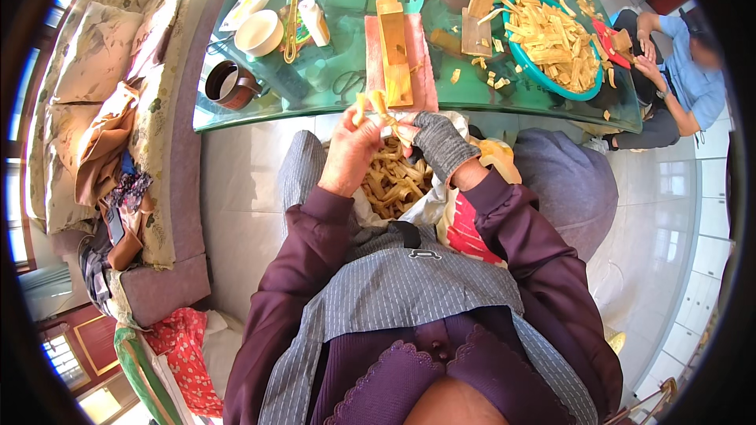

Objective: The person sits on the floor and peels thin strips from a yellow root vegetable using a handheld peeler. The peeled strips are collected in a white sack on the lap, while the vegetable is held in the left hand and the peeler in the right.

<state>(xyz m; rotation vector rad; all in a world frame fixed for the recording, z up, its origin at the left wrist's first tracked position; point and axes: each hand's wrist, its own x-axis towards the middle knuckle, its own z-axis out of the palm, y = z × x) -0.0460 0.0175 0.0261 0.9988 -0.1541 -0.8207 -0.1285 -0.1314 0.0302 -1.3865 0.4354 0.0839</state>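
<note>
Between both hands, above the lap, is a pale yellow twisted strip of plant-like material (378, 107). My left hand (353, 150) pinches it between thumb and fingers. My right hand (440, 140), in a grey knitted fingerless glove, grips its other side; some fingertips are hidden. Below them a white sack (434, 203) stands open between the knees, filled with curled yellowish-brown strips (398, 180). Just beyond the hands, a long wooden block (394, 50) lies on a pink towel (422, 65) at the edge of a glass table (331, 91).
At right on the table, a teal basin (558, 94) holds flat yellow pieces (552, 41). Another person (688, 71) sits beyond it, hands near a red cloth. A brown mug (230, 85), a cream bowl (258, 34) and a white bottle (314, 22) stand left. A sofa (159, 130) flanks the floor.
</note>
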